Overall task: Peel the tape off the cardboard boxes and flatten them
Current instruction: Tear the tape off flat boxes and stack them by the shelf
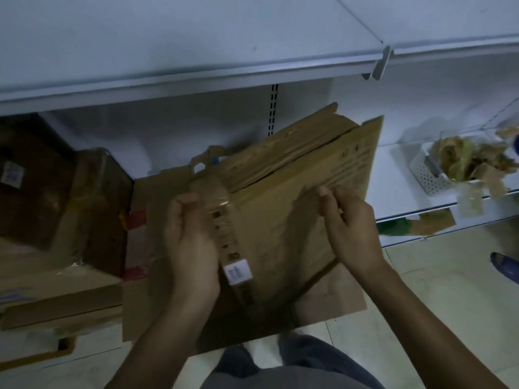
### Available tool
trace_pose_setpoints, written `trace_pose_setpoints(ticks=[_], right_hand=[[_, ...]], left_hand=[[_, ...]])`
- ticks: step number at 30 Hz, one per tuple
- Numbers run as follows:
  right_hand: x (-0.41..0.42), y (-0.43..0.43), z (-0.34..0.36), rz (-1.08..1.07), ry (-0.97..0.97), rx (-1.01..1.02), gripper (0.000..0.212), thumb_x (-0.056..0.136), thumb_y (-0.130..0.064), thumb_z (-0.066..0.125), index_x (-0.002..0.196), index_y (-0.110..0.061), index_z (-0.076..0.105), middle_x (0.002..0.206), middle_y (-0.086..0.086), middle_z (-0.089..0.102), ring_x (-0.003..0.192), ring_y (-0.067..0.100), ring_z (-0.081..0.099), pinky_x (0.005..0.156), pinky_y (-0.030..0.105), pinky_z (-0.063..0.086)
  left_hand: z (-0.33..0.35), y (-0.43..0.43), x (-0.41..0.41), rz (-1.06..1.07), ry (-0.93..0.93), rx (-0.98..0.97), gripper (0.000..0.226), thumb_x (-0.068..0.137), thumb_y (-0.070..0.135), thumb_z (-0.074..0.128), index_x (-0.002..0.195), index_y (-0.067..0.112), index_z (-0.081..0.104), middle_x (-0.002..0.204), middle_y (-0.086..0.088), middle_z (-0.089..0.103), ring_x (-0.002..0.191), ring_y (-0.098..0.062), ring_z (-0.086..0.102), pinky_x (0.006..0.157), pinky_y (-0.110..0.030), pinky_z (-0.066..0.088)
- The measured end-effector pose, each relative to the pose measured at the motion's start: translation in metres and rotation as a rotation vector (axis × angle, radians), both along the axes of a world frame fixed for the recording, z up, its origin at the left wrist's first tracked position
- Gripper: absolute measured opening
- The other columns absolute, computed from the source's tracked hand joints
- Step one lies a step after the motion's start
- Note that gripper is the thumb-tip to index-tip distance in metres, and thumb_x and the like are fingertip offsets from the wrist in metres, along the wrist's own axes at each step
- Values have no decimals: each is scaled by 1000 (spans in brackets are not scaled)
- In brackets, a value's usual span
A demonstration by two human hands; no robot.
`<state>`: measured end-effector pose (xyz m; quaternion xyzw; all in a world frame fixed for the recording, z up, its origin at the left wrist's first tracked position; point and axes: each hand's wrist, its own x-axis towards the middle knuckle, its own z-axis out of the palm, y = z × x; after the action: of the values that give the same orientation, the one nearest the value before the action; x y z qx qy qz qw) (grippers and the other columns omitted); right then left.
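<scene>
A flattened brown cardboard box (283, 220) stands tilted in front of me, leaning toward the shelving. A strip of clear brown tape (222, 223) with a white label runs down its left part, partly lifted off. My left hand (191, 242) grips the upper end of that tape strip. My right hand (348, 223) pinches something small at the box's right side, near its printed flap; what it pinches is blurred. More flat cardboard (331, 301) lies under the box on the floor.
White metal shelving (196, 77) spans the top. Stacked cardboard boxes (56, 192) fill the left. A white basket (429, 175) with crumpled tape scraps sits on the right shelf. Another person's blue shoe (505, 268) is at the right edge. Tiled floor lies below.
</scene>
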<state>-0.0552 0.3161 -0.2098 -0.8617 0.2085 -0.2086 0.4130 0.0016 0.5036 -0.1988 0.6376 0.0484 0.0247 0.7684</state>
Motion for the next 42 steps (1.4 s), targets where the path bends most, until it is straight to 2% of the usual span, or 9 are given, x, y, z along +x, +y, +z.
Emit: trace_pose_setpoints(ticks=[2, 6, 10, 14, 17, 20, 23, 26, 42], right_hand=[[6, -11, 0, -96, -97, -47, 16, 91, -29, 63, 99, -17, 57, 101, 2, 59, 96, 21, 58, 81, 31, 49], [18, -38, 5, -189, -17, 114, 75, 78, -41, 76, 139, -17, 39, 140, -1, 45, 128, 11, 44, 106, 28, 38], [15, -33, 6, 57, -57, 389, 9, 91, -24, 63, 90, -15, 67, 77, -14, 72, 71, 0, 67, 60, 17, 52], [7, -13, 5, 95, -144, 204, 23, 91, -20, 64, 72, -32, 59, 58, -29, 59, 57, -10, 56, 50, 3, 38], [2, 1, 8, 124, -134, 106, 17, 91, -30, 63, 76, -38, 60, 63, -28, 61, 61, -7, 58, 52, 5, 41], [-4, 12, 11, 166, -153, 5, 12, 93, -35, 55, 98, -32, 66, 79, -16, 69, 71, 2, 64, 62, 28, 56], [-10, 17, 18, 162, -247, -24, 22, 92, -33, 55, 112, -35, 62, 93, -17, 69, 85, 3, 65, 73, 27, 56], [-17, 15, 24, 147, -392, -53, 29, 90, -15, 62, 112, -33, 63, 101, -26, 63, 94, -3, 62, 81, 14, 49], [-38, 9, 26, 95, -662, -391, 16, 87, 1, 58, 101, -5, 63, 102, 5, 65, 92, 15, 62, 85, 19, 47]], left_hand=[[-3, 14, 29, 142, -13, 65, 22, 104, 17, 38, 93, 18, 57, 76, 14, 60, 64, 11, 56, 62, -10, 45], [-20, 44, 69, 274, 47, 186, 29, 104, 15, 37, 79, 25, 48, 78, 9, 48, 62, 9, 51, 59, -4, 38], [-46, 57, 76, 255, 270, 412, 17, 102, 24, 44, 110, 16, 56, 106, -2, 57, 96, -11, 55, 83, -13, 41], [-28, 26, 41, 154, -323, 841, 46, 93, 23, 58, 133, 6, 46, 139, -14, 45, 131, -13, 33, 115, -24, 23], [12, -29, 15, -287, -495, 782, 42, 92, 46, 50, 131, 31, 47, 127, 20, 47, 117, -1, 47, 98, -30, 45], [36, -68, 7, -437, -529, 605, 45, 87, 29, 68, 130, 24, 56, 118, 18, 55, 113, -4, 51, 95, -25, 44], [40, -73, 4, -403, -600, 441, 18, 84, 7, 69, 101, 14, 67, 94, 15, 60, 91, 1, 59, 83, -14, 47], [36, -65, -2, -349, -617, 332, 33, 79, 11, 76, 106, 16, 58, 99, 21, 58, 96, 4, 59, 85, -10, 46], [19, -48, -25, -29, -1066, 511, 15, 84, 7, 66, 83, 11, 52, 89, -5, 57, 87, -14, 55, 87, -10, 44]])
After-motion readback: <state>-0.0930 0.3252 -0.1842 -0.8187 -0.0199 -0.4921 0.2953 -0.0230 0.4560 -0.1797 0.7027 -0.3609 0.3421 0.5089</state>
